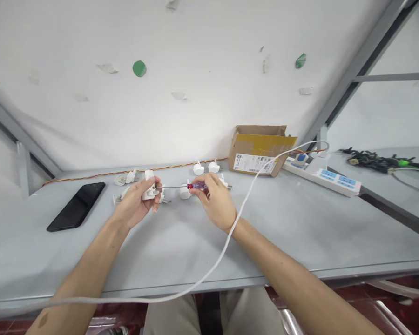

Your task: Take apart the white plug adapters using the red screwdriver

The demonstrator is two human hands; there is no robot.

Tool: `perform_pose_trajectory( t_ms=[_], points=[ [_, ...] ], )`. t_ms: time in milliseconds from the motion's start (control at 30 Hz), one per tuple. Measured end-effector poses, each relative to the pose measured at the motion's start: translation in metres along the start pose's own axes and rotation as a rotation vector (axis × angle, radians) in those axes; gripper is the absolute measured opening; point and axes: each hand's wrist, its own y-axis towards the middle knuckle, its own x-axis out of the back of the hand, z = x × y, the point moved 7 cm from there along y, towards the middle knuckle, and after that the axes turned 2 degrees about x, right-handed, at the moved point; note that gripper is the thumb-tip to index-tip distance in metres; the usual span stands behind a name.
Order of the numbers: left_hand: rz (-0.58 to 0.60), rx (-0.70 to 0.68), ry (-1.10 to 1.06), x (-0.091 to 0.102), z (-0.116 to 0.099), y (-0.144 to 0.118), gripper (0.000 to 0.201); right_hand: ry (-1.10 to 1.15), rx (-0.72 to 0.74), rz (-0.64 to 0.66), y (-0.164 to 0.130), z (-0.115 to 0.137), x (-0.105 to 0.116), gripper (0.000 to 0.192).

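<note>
1. Screwdriver (190, 186): grasped by right hand (218, 202), shaft pointing left.
2. White plug (148, 187): pinched in left hand (134, 200), at the screwdriver's tip.
3. Phone (77, 206): left of left grip; other plugs (198, 168) beyond right grip.

Screwdriver (199, 185) at a white part (148, 193)
Left hand (133, 203) holds the part, right hand (218, 203) the screwdriver; phone (77, 206) lies left.

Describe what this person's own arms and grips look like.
The left grip and right grip are ungloved, with no rings or watch visible. The left forearm and right forearm show no sleeves; the left bears an oval mark. A white cable crosses in front of both.
</note>
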Motion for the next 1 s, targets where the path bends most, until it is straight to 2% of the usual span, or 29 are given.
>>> perform_pose_trajectory(
  t_ms=[167, 600, 1000],
  points=[
    [-0.010, 0.038, -0.027, 0.001, 0.004, 0.001, 0.019, 0.024, 0.004, -0.015, 0.000, 0.000, 0.001, 0.009],
    [0.086, 0.158, -0.194, -0.008, 0.010, -0.005, 0.018, 0.063, 0.041, -0.030, -0.001, 0.007, 0.004, 0.008],
    [0.114, 0.171, -0.207, -0.013, 0.011, -0.007, 0.019, 0.049, 0.028, 0.007, -0.001, 0.006, 0.000, 0.008]
  ],
)
